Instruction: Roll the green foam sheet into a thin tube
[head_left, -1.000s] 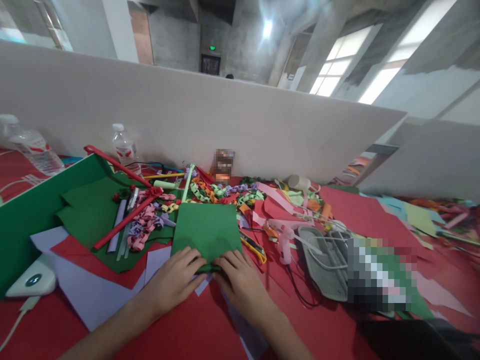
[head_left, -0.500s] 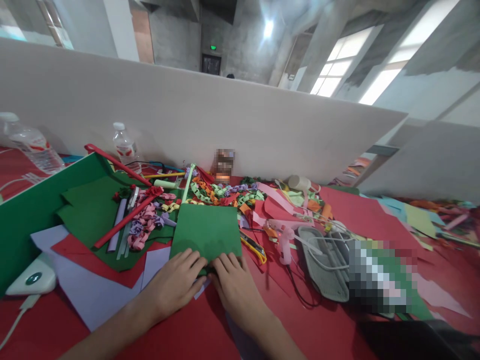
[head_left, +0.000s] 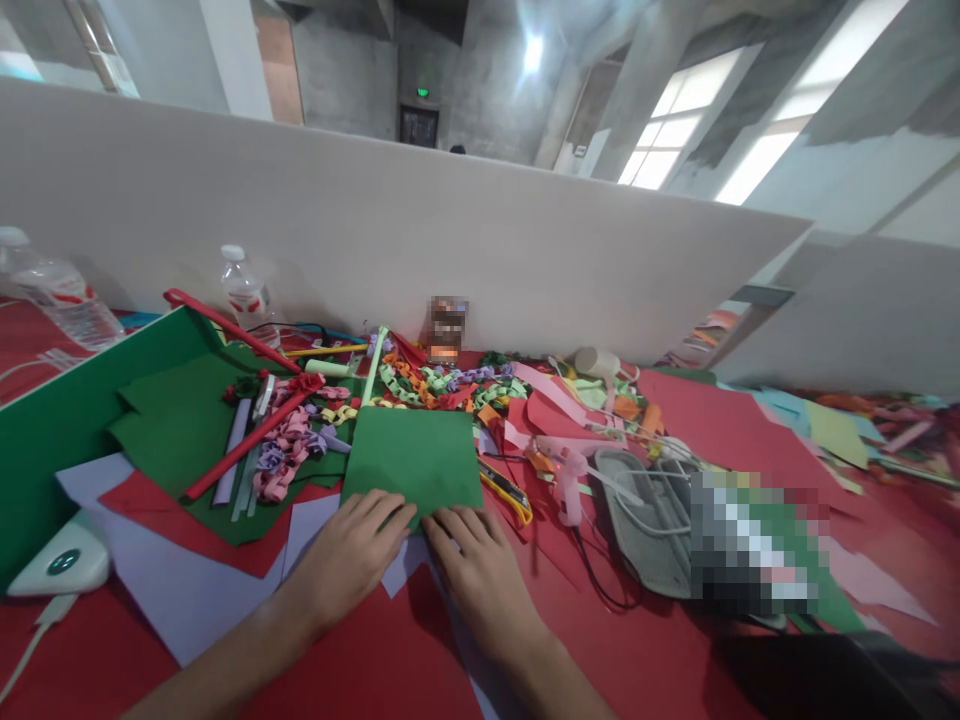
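Your left hand (head_left: 351, 558) and right hand (head_left: 474, 566) lie flat, fingers spread and gripping nothing, pressing the near edge of the square green paper sheet (head_left: 414, 458) against the red-covered table (head_left: 390, 660), beside the yellow utility knife (head_left: 508, 492).

No readable words or numbers anywhere. Red-and-white labels on the two water bottles (head_left: 246, 293), (head_left: 56, 295) at the far left, print too small to read. Small green lit sign (head_left: 423, 92) above the dark doorway far behind the partition, lettering not legible. Round green mark on the white device (head_left: 60, 561) at the near left, no character to make out. Two patches on the table blurred beyond reading.
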